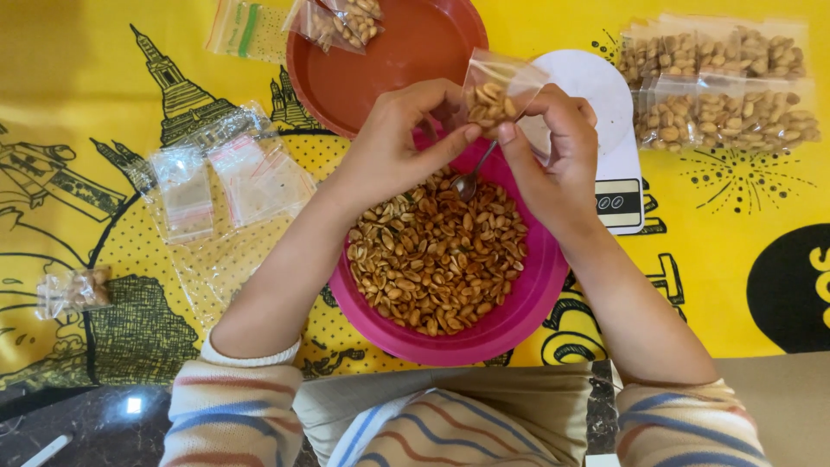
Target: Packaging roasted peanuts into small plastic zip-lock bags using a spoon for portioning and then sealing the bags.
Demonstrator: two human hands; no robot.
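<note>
A pink bowl (536, 294) heaped with roasted peanuts (437, 255) stands in front of me. Both hands are raised over its far rim, pinching one small clear plastic bag of peanuts (494, 89). My left hand (402, 138) grips the bag's left edge. My right hand (558, 147) grips its right edge and also holds a metal spoon (471, 180), whose bowl points down into the peanuts.
A white kitchen scale (609, 121) sits right of the bowl, a brown-red plate (406, 52) behind it. Several filled peanut bags (718, 86) lie at far right, one more (337, 22) on the plate's edge. Empty clear bags (229, 173) lie at left, a small filled bag (73, 292) at far left.
</note>
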